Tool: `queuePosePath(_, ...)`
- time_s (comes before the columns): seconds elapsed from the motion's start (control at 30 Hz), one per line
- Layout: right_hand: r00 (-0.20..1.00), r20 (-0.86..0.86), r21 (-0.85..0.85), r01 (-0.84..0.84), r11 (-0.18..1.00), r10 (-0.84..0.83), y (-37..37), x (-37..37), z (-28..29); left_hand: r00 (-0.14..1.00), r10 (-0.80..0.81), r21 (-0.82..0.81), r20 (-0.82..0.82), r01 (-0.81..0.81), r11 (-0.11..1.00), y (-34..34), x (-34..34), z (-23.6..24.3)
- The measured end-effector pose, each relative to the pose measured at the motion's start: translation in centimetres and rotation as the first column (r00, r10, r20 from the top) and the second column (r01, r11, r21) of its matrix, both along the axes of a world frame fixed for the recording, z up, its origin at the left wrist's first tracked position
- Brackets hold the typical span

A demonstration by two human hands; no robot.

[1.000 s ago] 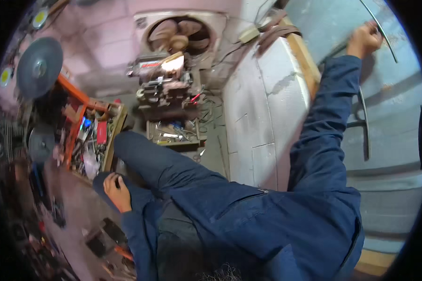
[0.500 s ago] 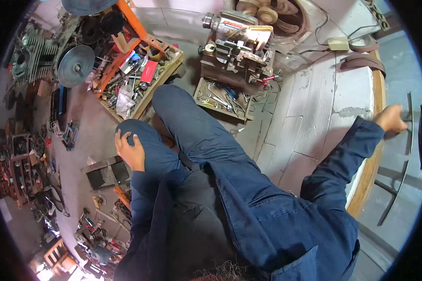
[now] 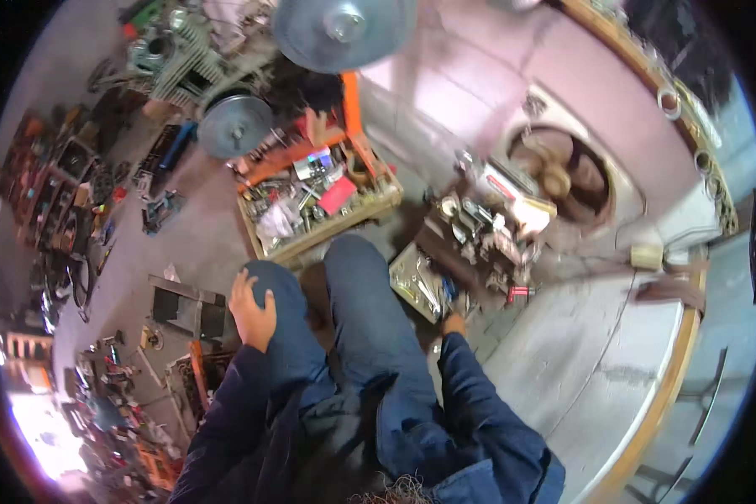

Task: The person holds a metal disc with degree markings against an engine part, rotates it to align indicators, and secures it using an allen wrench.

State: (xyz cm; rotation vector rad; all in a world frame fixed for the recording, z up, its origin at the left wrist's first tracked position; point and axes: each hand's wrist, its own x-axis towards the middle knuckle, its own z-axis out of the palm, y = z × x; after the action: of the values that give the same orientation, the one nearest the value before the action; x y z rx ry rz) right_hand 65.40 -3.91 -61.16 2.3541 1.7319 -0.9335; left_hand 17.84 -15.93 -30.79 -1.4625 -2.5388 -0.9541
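Right hand, grip unclear, is at a drawer of wrenches; left hand lies spread on knee.

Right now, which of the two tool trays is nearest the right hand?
The small tray below the machine, close by the right hand. The larger wooden tray, with the red item inside, sits farther left.

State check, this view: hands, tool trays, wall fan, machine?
Left hand: on left knee, fingers spread
Right hand: by small tray's edge, grip unclear
Small tray: open-topped, holding wrenches
Wooden tray: open-topped, filled with mixed items
Wall fan: blades exposed, spin unclear
Machine: upright, running or off unclear
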Motion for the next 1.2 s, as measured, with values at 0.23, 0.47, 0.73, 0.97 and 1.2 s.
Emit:
queuePosePath(0.23,0.995,0.038,-0.038,-0.089,0.995,0.09,3.5,-2.1,1.1,0.994,0.112,-0.074,-0.008,-0.112,0.991,-1.1,0.8,1.7)
queuePosePath(0.47,0.963,0.102,-0.005,-0.25,0.968,0.249,3.5,0.3,-4.1,0.995,0.103,-0.11,0.001,-0.102,0.989,0.4,1.3,1.9)
queuePosePath(0.73,0.976,0.166,0.062,-0.151,0.987,0.139,3.9,-2.2,6.5,0.996,0.093,-0.137,-0.002,-0.092,0.986,0.5,1.7,2.0)
queuePosePath(0.97,0.938,-0.021,0.494,-0.291,0.819,0.346,-1.1,-2.0,12.3,0.993,0.114,-0.145,-0.014,-0.115,0.983,0.4,1.7,1.6)
queuePosePath(1.2,-0.142,-0.987,-0.093,0.118,0.989,-0.076,-0.3,-7.8,29.0,0.973,0.213,-0.065,0.089,-0.207,0.976,1.6,0.5,0.8)
